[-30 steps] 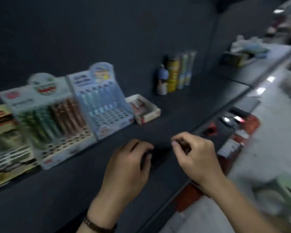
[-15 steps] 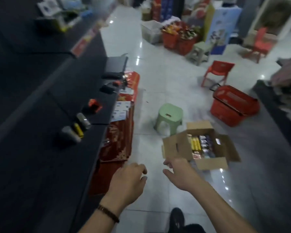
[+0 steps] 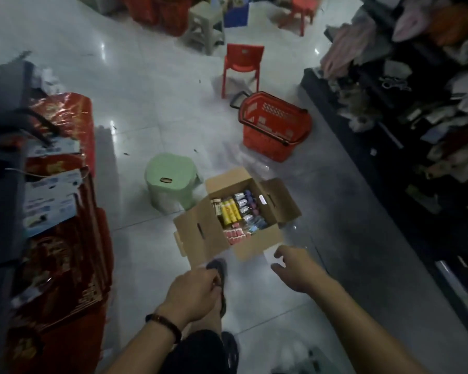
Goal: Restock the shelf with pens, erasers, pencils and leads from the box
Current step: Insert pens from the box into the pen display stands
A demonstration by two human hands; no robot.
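Box: cardboard box (image 3: 257,245) sits open on the floor (image 3: 135,109), flaps out, right beside the green stool (image 3: 170,182).
Stock: packed tight. Yellow packs (image 3: 230,211) stand in the middle, pink erasers (image 3: 237,236) line the near wall and dark tubes (image 3: 247,202) lie behind; which are pens or leads is too small to tell.
Right hand: right hand (image 3: 295,268) is out in front, fingers spread and relaxed, holding nothing, just short of the box's near wall.
Left hand: left hand (image 3: 192,290) hangs lower, fingers loosely curled, nothing seen in them, above a sandalled foot (image 3: 219,268).
Shelf: its stocked face is not in this view.
Progress: both hands are empty and the box looks nearly full, so I'd call this a reach for a fresh load, with plenty left to shelve.
Beyond: red basket (image 3: 273,125), well clear.
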